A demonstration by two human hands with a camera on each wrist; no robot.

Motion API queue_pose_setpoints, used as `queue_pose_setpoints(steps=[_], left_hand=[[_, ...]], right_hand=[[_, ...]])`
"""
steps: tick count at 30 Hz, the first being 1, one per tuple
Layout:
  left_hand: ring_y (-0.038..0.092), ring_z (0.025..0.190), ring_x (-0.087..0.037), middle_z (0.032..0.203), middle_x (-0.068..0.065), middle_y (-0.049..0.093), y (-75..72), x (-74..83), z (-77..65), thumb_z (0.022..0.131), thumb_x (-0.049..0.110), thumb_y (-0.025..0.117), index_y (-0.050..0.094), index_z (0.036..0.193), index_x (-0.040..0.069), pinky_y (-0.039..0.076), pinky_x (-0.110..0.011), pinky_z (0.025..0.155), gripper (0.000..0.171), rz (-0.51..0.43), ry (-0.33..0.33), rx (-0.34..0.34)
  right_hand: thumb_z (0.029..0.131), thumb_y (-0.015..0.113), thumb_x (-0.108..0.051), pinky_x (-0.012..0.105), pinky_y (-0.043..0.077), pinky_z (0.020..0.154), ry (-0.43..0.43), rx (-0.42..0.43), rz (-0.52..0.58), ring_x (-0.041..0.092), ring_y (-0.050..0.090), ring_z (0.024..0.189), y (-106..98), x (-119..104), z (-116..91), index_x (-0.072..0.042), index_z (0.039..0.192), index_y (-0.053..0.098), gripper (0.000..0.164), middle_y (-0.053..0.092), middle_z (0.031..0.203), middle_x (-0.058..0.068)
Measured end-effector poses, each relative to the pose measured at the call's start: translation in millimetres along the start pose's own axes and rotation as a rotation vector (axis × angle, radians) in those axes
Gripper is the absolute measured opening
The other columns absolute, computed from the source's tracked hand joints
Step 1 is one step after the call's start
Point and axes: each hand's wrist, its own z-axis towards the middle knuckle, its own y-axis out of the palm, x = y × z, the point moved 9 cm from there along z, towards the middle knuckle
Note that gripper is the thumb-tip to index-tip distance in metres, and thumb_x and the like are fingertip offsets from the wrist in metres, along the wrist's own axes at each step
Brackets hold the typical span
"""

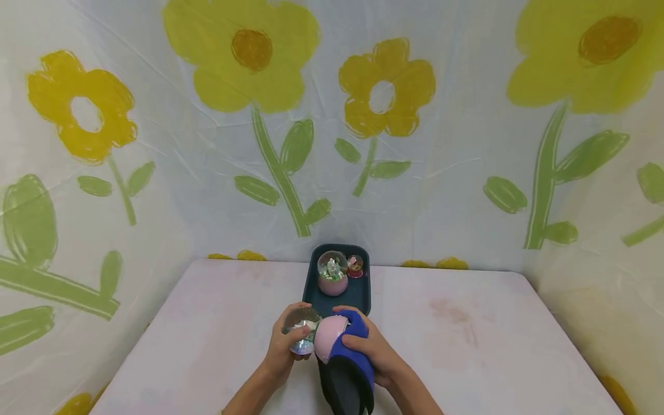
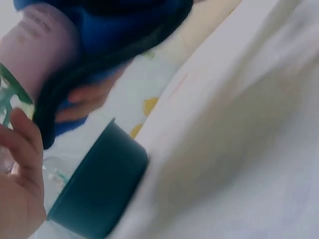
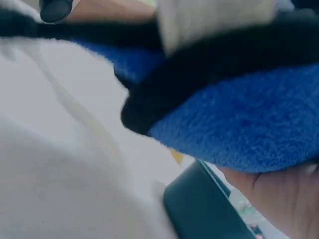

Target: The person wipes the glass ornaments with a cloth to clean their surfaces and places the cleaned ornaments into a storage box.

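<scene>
Tilted on its side, a snow globe point(image 1: 328, 339) with a clear dome and pink base is held between both hands above the table. My left hand point(image 1: 282, 340) grips the dome, its thumb lying across the glass. My right hand point(image 1: 381, 349) holds a blue towel cloth point(image 1: 357, 346) with black edging against the pink base. The loose end of the cloth hangs down in front. In the left wrist view the pink base point(image 2: 42, 50) shows faint printing, and fingers point(image 2: 25, 137) lie at the dome. The right wrist view is mostly filled by the cloth point(image 3: 249, 114).
Behind the hands, a dark teal tray point(image 1: 324, 302) stands on the whitish table point(image 1: 233, 323). In it are a larger snow globe with a pink base point(image 1: 333, 285) and a small snow globe with a red base point(image 1: 355, 271). Flower-patterned sheeting point(image 1: 441, 190) hangs around the table.
</scene>
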Motion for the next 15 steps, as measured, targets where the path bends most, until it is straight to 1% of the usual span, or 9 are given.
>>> queue_pose_setpoints(steps=[2,3,6,8,10,12,15], left_hand=[[0.056,0.065,-0.016,0.108,-0.015,0.054,2.8,-3.7,-0.7,0.090,0.024,0.057,0.042,0.134,0.003,0.047,-0.025,0.049,0.052,-0.016,-0.009,-0.049],[0.056,0.064,-0.016,0.107,-0.015,0.054,4.0,-4.6,-0.5,0.090,0.024,0.057,0.040,0.135,0.002,0.047,-0.025,0.049,0.053,-0.016,-0.013,-0.074],[0.057,0.062,-0.017,0.104,-0.017,0.055,6.6,-0.9,0.7,0.088,0.023,0.060,0.040,0.134,0.000,0.044,-0.023,0.046,0.055,0.021,0.003,-0.147],[0.058,0.067,-0.019,0.104,-0.017,0.055,7.1,5.6,1.5,0.085,0.022,0.065,0.044,0.132,0.000,0.045,-0.025,0.046,0.055,0.067,0.031,-0.171],[0.059,0.077,-0.023,0.107,-0.018,0.055,6.1,13.7,1.4,0.083,0.020,0.068,0.049,0.129,0.004,0.047,-0.028,0.048,0.052,0.119,0.061,-0.170],[0.058,0.085,-0.026,0.110,-0.016,0.055,4.4,20.3,0.7,0.082,0.020,0.071,0.053,0.127,0.008,0.051,-0.032,0.052,0.050,0.163,0.086,-0.155],[0.058,0.090,-0.029,0.112,-0.016,0.056,1.6,24.2,-1.2,0.080,0.018,0.074,0.056,0.124,0.013,0.054,-0.036,0.058,0.048,0.195,0.107,-0.139]], right_hand=[[0.093,0.061,-0.028,0.048,0.049,0.087,0.008,-0.013,-0.018,0.035,0.050,0.110,-0.1,-0.7,-3.4,-0.009,0.144,0.033,0.061,0.042,0.130,0.019],[0.091,0.063,-0.029,0.047,0.050,0.085,0.003,-0.005,-0.057,0.035,0.050,0.109,-0.9,-2.5,-4.6,-0.009,0.143,0.035,0.062,0.043,0.129,0.018],[0.086,0.071,-0.029,0.046,0.050,0.081,-0.022,0.027,-0.240,0.034,0.052,0.105,-1.1,-11.5,-6.0,-0.014,0.137,0.044,0.060,0.047,0.125,0.017],[0.081,0.076,-0.030,0.045,0.051,0.078,-0.062,0.051,-0.403,0.034,0.052,0.104,1.7,-20.9,-7.1,-0.018,0.133,0.049,0.059,0.049,0.124,0.014],[0.077,0.080,-0.034,0.044,0.052,0.076,-0.119,0.082,-0.570,0.032,0.052,0.103,7.1,-31.3,-8.7,-0.025,0.128,0.053,0.058,0.050,0.124,0.007],[0.073,0.083,-0.039,0.043,0.053,0.075,-0.182,0.119,-0.712,0.029,0.052,0.104,14.1,-40.4,-11.9,-0.029,0.125,0.055,0.059,0.049,0.125,0.001],[0.070,0.084,-0.045,0.043,0.054,0.074,-0.267,0.176,-0.888,0.026,0.054,0.104,25.9,-48.9,-19.4,-0.032,0.121,0.057,0.060,0.048,0.128,-0.003]])
